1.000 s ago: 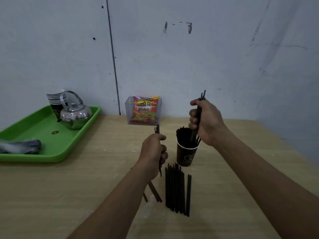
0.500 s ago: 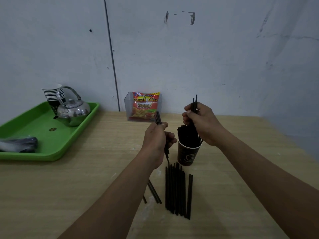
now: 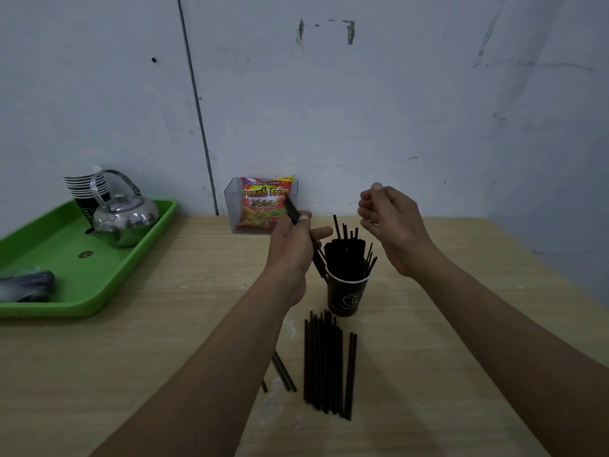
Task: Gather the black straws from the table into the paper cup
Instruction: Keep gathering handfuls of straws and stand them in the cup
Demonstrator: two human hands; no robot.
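Note:
A dark paper cup (image 3: 346, 295) stands mid-table, packed with black straws (image 3: 346, 255) that stick up out of it. My left hand (image 3: 291, 247) holds a few black straws (image 3: 290, 209) tilted, their lower ends at the cup's left rim. My right hand (image 3: 390, 222) hovers above and right of the cup with fingers loosely curled, holding nothing. A bundle of several black straws (image 3: 326, 364) lies on the table in front of the cup. A couple more loose straws (image 3: 283, 372) lie beside my left forearm, partly hidden by it.
A green tray (image 3: 99, 285) at the left carries a metal kettle (image 3: 127, 216), a stack of paper cups (image 3: 84, 189) and a dark wrapped bundle (image 3: 26, 285). A clear box with a snack packet (image 3: 263, 206) stands against the wall. The table's right edge is near.
My right hand let its straws drop into the cup and rose away empty. My left hand moved right and up with its straws to the cup's rim.

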